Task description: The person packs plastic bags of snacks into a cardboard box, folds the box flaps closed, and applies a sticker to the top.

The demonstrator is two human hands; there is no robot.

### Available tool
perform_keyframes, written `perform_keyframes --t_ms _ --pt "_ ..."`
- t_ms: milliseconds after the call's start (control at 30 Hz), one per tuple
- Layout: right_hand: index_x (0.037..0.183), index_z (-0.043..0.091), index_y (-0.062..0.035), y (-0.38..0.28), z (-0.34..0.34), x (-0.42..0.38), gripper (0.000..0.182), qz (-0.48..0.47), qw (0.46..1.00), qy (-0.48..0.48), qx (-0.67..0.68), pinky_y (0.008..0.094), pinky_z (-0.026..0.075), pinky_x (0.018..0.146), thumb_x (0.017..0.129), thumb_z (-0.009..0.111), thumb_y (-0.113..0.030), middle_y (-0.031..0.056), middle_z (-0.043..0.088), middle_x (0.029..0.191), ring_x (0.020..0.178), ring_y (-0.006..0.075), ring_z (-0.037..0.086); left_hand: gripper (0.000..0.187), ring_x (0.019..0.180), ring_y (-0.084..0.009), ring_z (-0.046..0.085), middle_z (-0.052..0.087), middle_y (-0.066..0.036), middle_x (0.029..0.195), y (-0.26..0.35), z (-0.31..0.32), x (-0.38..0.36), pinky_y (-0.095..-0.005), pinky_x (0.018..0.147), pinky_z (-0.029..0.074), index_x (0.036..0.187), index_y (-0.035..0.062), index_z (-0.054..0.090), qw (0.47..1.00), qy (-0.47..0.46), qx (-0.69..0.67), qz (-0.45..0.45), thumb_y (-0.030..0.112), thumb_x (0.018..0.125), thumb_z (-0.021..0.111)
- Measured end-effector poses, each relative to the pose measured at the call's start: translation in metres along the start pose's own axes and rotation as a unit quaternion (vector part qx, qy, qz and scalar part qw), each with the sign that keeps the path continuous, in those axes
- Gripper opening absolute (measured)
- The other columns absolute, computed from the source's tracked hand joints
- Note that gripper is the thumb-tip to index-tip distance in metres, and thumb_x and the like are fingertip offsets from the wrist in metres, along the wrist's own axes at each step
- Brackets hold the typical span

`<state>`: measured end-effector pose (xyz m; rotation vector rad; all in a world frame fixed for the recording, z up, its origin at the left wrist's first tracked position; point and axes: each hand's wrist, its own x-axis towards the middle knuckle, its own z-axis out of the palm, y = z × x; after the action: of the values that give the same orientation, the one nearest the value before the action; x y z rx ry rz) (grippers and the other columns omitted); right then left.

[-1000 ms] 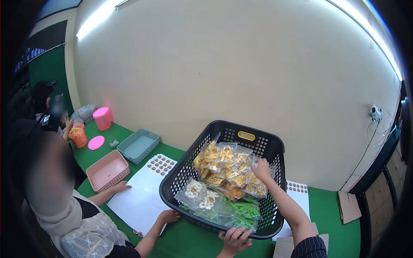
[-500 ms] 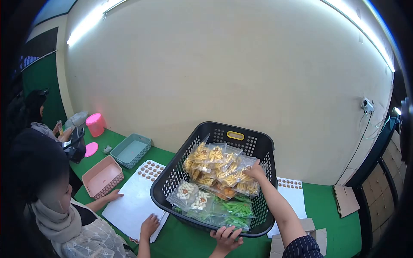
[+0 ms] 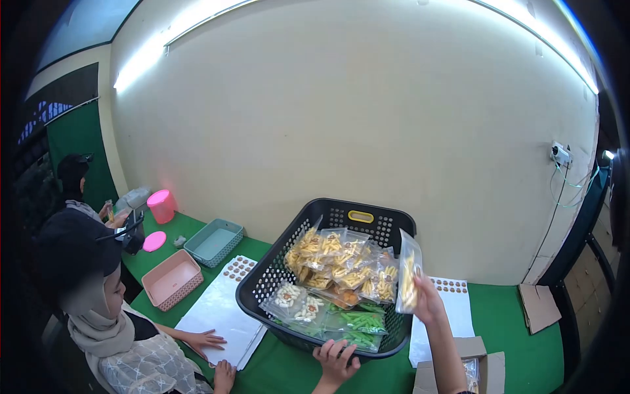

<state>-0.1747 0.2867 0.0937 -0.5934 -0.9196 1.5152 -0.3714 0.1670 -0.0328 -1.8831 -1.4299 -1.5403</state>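
My right hand (image 3: 429, 301) is closed on a clear bag of yellow stick snacks (image 3: 409, 276), held upright above the right rim of a black plastic basket (image 3: 252, 289). My left hand (image 3: 336, 363) grips the basket's front rim, fingers curled over it. Inside the basket lie several clear bags of yellow stick snacks (image 3: 351, 253). Nearer the front are bags of white pieces (image 3: 289, 295), an orange bag (image 3: 344, 299) partly covered by others, and bags of green sticks (image 3: 357, 322).
A cardboard box (image 3: 492, 368) with a clear bag inside stands at front right. White sheets with round stickers (image 3: 223, 302) lie left of the basket, under a co-worker's hands (image 3: 205, 341). Pink (image 3: 172, 276) and teal trays (image 3: 213, 243) sit farther back on the green table (image 3: 512, 328).
My right hand has lifted a bag of yellow stick snacks out of the basket and moved right. My left hand stays at the front rim. The co-worker's hands have shifted on the sheets.
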Motion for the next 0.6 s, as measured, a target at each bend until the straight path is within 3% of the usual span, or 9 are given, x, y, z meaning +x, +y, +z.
perform_keyframes --t_ms 133,267,300,433,533,600 --pt "0.11 0.043 -0.0027 -0.014 -0.041 -0.075 0.028 0.01 0.998 0.058 0.006 0.0314 0.052 0.067 0.088 0.043 -0.021 0.0103 0.058 0.091 0.076 0.0214 0.061 0.03 0.107 -0.0269 0.036 0.045 -0.004 0.106 0.005 -0.004 0.004 -0.0437 0.088 0.024 0.096 0.0169 0.053 1.0 -0.007 0.017 -0.003 0.032 0.071 0.048" --pt "0.115 0.044 -0.0052 -0.007 -0.124 -0.141 0.033 0.045 0.981 0.175 0.077 0.0337 0.049 0.074 0.09 0.041 -0.028 0.0082 0.057 0.099 0.085 0.0199 0.058 0.028 0.11 -0.0271 0.036 0.047 -0.005 0.108 0.018 -0.01 0.009 -0.0429 0.088 0.023 0.097 0.0157 0.054 0.998 -0.011 0.033 -0.046 0.029 0.074 0.047" --pt "0.117 0.044 -0.0065 -0.01 -0.138 -0.159 0.034 0.04 0.983 0.154 0.087 0.0357 0.046 0.08 0.091 0.039 -0.029 0.0082 0.056 0.104 0.092 0.0204 0.056 0.029 0.111 -0.0286 0.035 0.047 -0.006 0.109 0.022 -0.012 0.01 -0.0439 0.089 0.022 0.098 0.0141 0.053 0.997 -0.016 0.039 -0.057 0.028 0.074 0.047" --pt "0.115 0.045 -0.0041 -0.022 -0.176 -0.219 0.03 0.004 0.956 0.283 0.075 0.0365 0.044 0.085 0.09 0.04 -0.022 0.009 0.054 0.108 0.098 0.0221 0.054 0.023 0.118 -0.033 0.031 0.046 -0.01 0.112 0.052 -0.018 0.02 -0.0464 0.093 0.02 0.094 0.0079 0.053 0.989 -0.018 0.044 -0.141 0.021 0.076 0.048" --pt "0.113 0.046 -0.0025 -0.019 -0.217 -0.259 0.029 -0.046 0.948 0.316 0.009 0.0325 0.04 0.086 0.087 0.048 -0.016 0.007 0.052 0.108 0.098 0.0169 0.05 0.014 0.121 -0.0339 0.027 0.048 -0.01 0.108 0.083 -0.02 0.029 -0.0456 0.097 0.017 0.087 0.0047 0.052 0.97 0.055 -0.066 -0.228 0.013 0.077 0.047" --pt "0.11 0.048 -0.0023 -0.011 -0.241 -0.278 0.026 -0.061 0.932 0.356 0.023 0.032 0.04 0.085 0.086 0.048 -0.013 0.0066 0.053 0.105 0.098 0.0164 0.05 0.006 0.109 -0.03 0.039 0.051 -0.011 0.095 0.104 -0.015 0.028 -0.0407 0.093 0.027 0.079 0.0018 0.05 0.961 0.09 -0.134 -0.226 0.005 0.076 0.047"
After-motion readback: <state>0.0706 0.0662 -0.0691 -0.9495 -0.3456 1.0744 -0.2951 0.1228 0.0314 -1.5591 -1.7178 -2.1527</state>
